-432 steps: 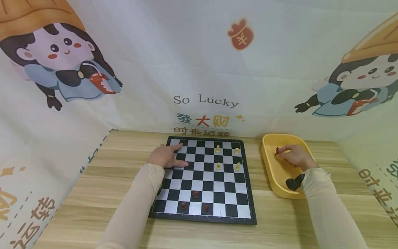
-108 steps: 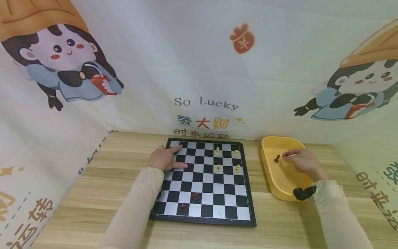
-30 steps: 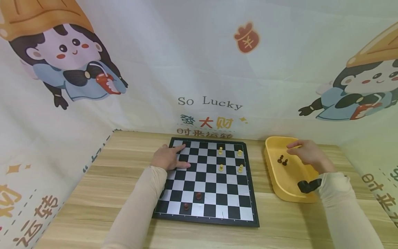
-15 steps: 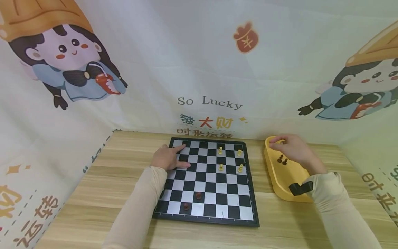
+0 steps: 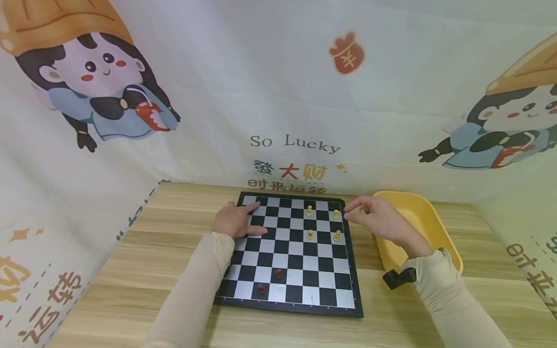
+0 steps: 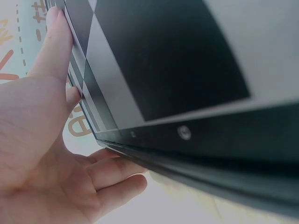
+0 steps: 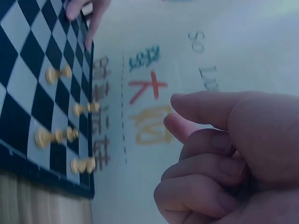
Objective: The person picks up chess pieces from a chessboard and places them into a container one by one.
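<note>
A black-and-white chessboard (image 5: 296, 251) lies on the wooden table. My left hand (image 5: 235, 220) rests on its left edge, thumb and index finger straight on the squares; in the left wrist view the other fingers (image 6: 112, 171) touch the board's side. My right hand (image 5: 383, 222) is just off the board's right edge, beside a pale yellow chess piece (image 5: 336, 213). Its thumb and index finger point forward with nothing between them, the others curled loosely. More yellow pieces stand nearby, including a taller one (image 7: 56, 136). Two dark red chess pieces stand near the front, one a pawn (image 5: 261, 288).
A yellow plastic box (image 5: 441, 232) stands right of the board, partly behind my right hand and forearm, which hide the dark pieces in it. A printed cloth (image 5: 278, 96) hangs behind the table (image 5: 174, 251).
One dark red piece has left the board's front row, and two dark pieces came to lie in the box. My right hand has moved left from the box, empty. The left hand stays put.
</note>
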`<state>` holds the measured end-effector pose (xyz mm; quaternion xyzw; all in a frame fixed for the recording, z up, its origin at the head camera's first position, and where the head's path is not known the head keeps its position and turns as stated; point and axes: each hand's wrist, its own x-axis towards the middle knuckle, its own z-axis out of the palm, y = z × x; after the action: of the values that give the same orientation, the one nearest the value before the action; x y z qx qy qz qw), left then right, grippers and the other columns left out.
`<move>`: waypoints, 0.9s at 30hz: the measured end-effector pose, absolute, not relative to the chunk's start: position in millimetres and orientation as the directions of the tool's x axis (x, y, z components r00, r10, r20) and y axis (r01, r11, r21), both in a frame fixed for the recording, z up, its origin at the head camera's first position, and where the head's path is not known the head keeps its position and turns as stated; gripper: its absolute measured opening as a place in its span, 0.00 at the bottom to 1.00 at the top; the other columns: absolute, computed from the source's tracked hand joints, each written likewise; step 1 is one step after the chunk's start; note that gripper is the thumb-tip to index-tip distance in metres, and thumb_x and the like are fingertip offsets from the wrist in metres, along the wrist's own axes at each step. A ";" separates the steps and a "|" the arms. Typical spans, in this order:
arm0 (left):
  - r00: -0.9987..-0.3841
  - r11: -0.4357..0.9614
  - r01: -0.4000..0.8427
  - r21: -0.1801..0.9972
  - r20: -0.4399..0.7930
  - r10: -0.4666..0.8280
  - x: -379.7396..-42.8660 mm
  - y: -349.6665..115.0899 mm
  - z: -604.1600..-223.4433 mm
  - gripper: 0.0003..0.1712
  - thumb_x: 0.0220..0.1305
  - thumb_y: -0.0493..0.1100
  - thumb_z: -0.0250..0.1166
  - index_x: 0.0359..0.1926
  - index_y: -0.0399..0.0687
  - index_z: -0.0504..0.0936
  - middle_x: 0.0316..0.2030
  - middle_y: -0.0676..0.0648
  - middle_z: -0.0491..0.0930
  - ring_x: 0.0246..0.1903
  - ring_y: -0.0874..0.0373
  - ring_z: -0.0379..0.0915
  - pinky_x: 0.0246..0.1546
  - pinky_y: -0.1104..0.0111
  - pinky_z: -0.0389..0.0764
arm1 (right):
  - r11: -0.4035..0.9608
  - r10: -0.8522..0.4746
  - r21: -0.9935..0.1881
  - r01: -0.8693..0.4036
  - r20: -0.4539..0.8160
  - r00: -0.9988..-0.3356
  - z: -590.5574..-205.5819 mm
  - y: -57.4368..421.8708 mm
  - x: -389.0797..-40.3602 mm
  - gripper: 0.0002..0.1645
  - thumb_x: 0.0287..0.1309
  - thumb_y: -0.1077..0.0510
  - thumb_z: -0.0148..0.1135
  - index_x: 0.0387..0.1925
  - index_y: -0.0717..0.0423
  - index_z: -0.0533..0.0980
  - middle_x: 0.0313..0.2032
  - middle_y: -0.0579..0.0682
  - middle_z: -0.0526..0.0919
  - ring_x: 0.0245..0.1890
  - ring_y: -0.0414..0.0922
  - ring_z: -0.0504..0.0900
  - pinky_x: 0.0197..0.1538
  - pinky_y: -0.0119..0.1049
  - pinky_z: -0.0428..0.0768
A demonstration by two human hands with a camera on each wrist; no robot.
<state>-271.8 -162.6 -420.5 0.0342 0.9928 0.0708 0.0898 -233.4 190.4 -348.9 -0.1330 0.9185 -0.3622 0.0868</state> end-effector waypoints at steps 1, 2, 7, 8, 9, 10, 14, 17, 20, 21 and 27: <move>-0.981 0.987 0.056 0.151 -0.174 0.083 -271.8 -162.0 -420.4 0.56 0.50 0.76 0.68 0.78 0.67 0.62 0.66 0.31 0.74 0.51 0.44 0.72 0.49 0.55 0.80 | 0.692 -0.318 -0.699 -0.182 -0.068 -0.946 -349.3 187.4 -232.1 0.16 0.68 0.50 0.64 0.50 0.55 0.82 0.23 0.47 0.66 0.22 0.44 0.65 0.26 0.34 0.65; -0.981 0.987 0.058 0.153 -0.172 0.084 -271.8 -161.5 -420.4 0.56 0.50 0.76 0.68 0.78 0.67 0.62 0.66 0.31 0.74 0.51 0.44 0.72 0.49 0.55 0.80 | 0.684 -0.326 -0.706 -0.183 -0.072 -0.943 -349.4 184.5 -230.5 0.15 0.67 0.50 0.64 0.50 0.54 0.82 0.22 0.46 0.65 0.20 0.44 0.64 0.25 0.33 0.64; -0.982 0.987 0.065 0.145 -0.165 0.089 -271.8 -160.1 -420.4 0.56 0.50 0.77 0.68 0.78 0.66 0.62 0.67 0.30 0.74 0.53 0.42 0.72 0.48 0.55 0.81 | 0.660 -0.378 -0.714 -0.231 -0.050 -0.925 -347.4 171.9 -222.6 0.15 0.66 0.50 0.66 0.49 0.53 0.82 0.20 0.44 0.65 0.19 0.42 0.64 0.23 0.32 0.62; -0.982 0.988 0.066 0.140 -0.164 0.089 -271.9 -160.1 -420.4 0.56 0.50 0.77 0.68 0.78 0.66 0.62 0.67 0.30 0.73 0.53 0.42 0.73 0.48 0.55 0.81 | 0.654 -0.390 -0.716 -0.244 -0.043 -0.920 -347.3 169.8 -221.1 0.15 0.66 0.50 0.66 0.49 0.53 0.82 0.19 0.44 0.65 0.18 0.41 0.63 0.23 0.32 0.61; -0.982 0.988 0.068 0.138 -0.163 0.090 -272.0 -160.1 -420.4 0.56 0.50 0.77 0.68 0.78 0.66 0.62 0.67 0.30 0.73 0.53 0.42 0.73 0.47 0.55 0.81 | 0.646 -0.403 -0.720 -0.254 -0.039 -0.914 -347.7 167.9 -219.7 0.15 0.66 0.50 0.66 0.48 0.54 0.82 0.19 0.44 0.65 0.17 0.40 0.62 0.22 0.32 0.60; -0.982 0.988 0.069 0.136 -0.164 0.091 -272.0 -160.2 -420.5 0.56 0.50 0.77 0.68 0.78 0.66 0.62 0.67 0.30 0.74 0.53 0.42 0.73 0.47 0.55 0.81 | 0.640 -0.414 -0.723 -0.260 -0.039 -0.910 -348.3 165.9 -218.4 0.14 0.66 0.51 0.66 0.48 0.53 0.82 0.18 0.43 0.66 0.16 0.40 0.62 0.22 0.31 0.60; -0.982 0.988 0.068 0.138 -0.168 0.091 -272.7 -161.5 -421.8 0.56 0.50 0.77 0.68 0.78 0.66 0.62 0.66 0.29 0.73 0.51 0.42 0.73 0.44 0.56 0.81 | 0.618 -0.460 -0.732 -0.288 -0.039 -0.887 -353.8 158.2 -214.6 0.14 0.66 0.51 0.67 0.48 0.54 0.82 0.18 0.42 0.66 0.15 0.38 0.61 0.21 0.31 0.60; -0.982 0.988 0.068 0.140 -0.165 0.091 -272.9 -162.3 -422.4 0.56 0.50 0.77 0.68 0.78 0.66 0.62 0.66 0.29 0.73 0.50 0.43 0.73 0.44 0.56 0.80 | 0.600 -0.481 -0.743 -0.298 -0.037 -0.876 -358.2 152.6 -213.2 0.15 0.65 0.50 0.68 0.48 0.54 0.82 0.17 0.42 0.65 0.15 0.37 0.61 0.22 0.30 0.60; -0.983 0.988 0.073 0.138 -0.159 0.095 -272.5 -162.9 -422.1 0.56 0.50 0.77 0.68 0.78 0.66 0.62 0.65 0.29 0.74 0.51 0.42 0.73 0.45 0.56 0.81 | 0.564 -0.509 -0.768 -0.305 -0.032 -0.860 -363.0 146.7 -212.9 0.16 0.64 0.50 0.69 0.48 0.55 0.82 0.17 0.41 0.64 0.16 0.36 0.60 0.23 0.30 0.60; -0.983 0.987 0.074 0.140 -0.159 0.096 -272.4 -163.1 -421.8 0.56 0.51 0.77 0.68 0.78 0.66 0.62 0.65 0.29 0.74 0.51 0.42 0.73 0.45 0.55 0.81 | 0.548 -0.522 -0.777 -0.309 -0.030 -0.852 -364.9 144.4 -212.9 0.16 0.64 0.50 0.69 0.48 0.55 0.82 0.17 0.41 0.64 0.16 0.36 0.59 0.23 0.30 0.60; -0.982 0.987 0.072 0.142 -0.166 0.095 -272.4 -164.1 -420.3 0.56 0.51 0.77 0.68 0.78 0.66 0.62 0.66 0.28 0.73 0.51 0.42 0.73 0.45 0.56 0.81 | 0.489 -0.607 -0.816 -0.306 -0.067 -0.792 -379.2 129.0 -210.5 0.16 0.66 0.48 0.67 0.49 0.52 0.83 0.16 0.40 0.62 0.15 0.36 0.59 0.25 0.30 0.62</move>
<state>-272.4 -164.1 -420.3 0.0421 0.9930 0.0680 0.0864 -210.5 129.0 -379.2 -0.2703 0.8448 -0.4269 0.1761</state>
